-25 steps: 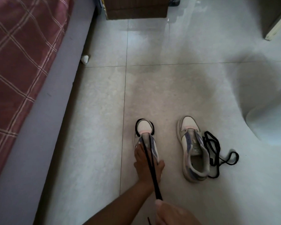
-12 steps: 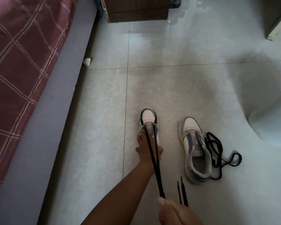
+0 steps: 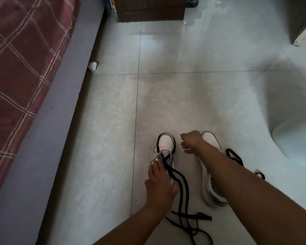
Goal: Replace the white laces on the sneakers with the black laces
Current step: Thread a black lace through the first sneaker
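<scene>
Two white sneakers with purple trim stand on the tiled floor. My left hand [image 3: 160,184] grips the left sneaker [image 3: 165,143] around its middle. A black lace [image 3: 183,181] loops round that sneaker's toe, runs back over the tongue and lies slack in a tangle on the floor near me. My right hand [image 3: 191,141] hovers between the two toes with its fingers curled, and I see nothing in it. The right forearm covers much of the right sneaker [image 3: 210,138]. A second black lace [image 3: 234,156] lies bunched to that sneaker's right.
A bed with a red plaid cover [image 3: 16,76] and grey side [image 3: 60,112] runs along the left. A brown box [image 3: 148,9] stands at the back, a crumpled white scrap [image 3: 92,66] by the bed. A white rounded object [image 3: 293,142] sits at right.
My right hand has let go of the taut black lace and moved forward to the sneakers' toes. The lace has dropped slack onto the floor. My left hand stays on the left sneaker.
</scene>
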Motion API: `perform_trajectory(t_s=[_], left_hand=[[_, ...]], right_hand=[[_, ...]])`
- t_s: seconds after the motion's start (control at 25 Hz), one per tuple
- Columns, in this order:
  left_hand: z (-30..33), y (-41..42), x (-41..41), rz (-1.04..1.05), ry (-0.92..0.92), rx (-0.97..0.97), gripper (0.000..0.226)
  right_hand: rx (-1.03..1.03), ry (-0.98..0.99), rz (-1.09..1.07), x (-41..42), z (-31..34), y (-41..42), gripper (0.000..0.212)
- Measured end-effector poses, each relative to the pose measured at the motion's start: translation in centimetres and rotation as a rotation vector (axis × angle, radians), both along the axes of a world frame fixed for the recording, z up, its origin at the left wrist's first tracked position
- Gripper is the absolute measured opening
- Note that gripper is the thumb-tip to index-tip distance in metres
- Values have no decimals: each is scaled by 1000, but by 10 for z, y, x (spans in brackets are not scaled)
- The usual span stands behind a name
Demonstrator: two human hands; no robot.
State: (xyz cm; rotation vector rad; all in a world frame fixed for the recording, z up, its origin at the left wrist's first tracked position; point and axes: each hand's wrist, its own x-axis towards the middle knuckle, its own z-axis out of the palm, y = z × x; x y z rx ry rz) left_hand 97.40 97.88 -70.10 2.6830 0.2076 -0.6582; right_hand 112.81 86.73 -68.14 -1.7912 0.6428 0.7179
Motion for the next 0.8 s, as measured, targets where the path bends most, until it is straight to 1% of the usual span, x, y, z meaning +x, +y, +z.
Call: perform_trajectory(t_s=[0.08,0.16,0.2,0.24,0.28,0.32,0.36,0.4,0.44,0.52,0.64,0.68,0.72,0.8], left_hand=[[-2,-1,3,-37,-6,62,87],[-2,-4,5,-45,2,79,87],[-2,-5,4,-46,13,79,87],[-3,-5,4,-47,18,83,87],[-3,-5,3,-49,15,92,86],[-4,-5,4,-51,10,104,86],[-5,-5,4,-50,4,113,86],[-6,-6,5,-50,-3,116,86],[-6,-6,5,-50,-6,115,86],[-6,-8,4,-47,-13,116,87],[-9,-6,4,-36,-15,118,88],[-9,-6,4,-37,-17,123,88],[-9,-7,3,-39,-27,126,88],[-10,-7,3,-37,-43,123,87]], right_hand=[[-61,42,32,3,-29,13,20],[-93,-5,-32,7,-41,21,15],[-63,47,-63,11,-38,21,12],[-88,109,-17,13,-32,21,11],[-89,141,-22,15,-30,23,15],[-28,155,-13,15,-29,22,22],[-37,158,6,13,-28,19,29],[-13,239,-2,11,-22,20,33],[-25,292,49,10,-23,20,35],[42,342,21,5,-19,19,37],[107,254,-81,1,-24,17,35],[107,215,-74,-1,-23,17,33],[98,143,-47,-2,-22,19,30],[65,-84,91,-4,-15,22,18]])
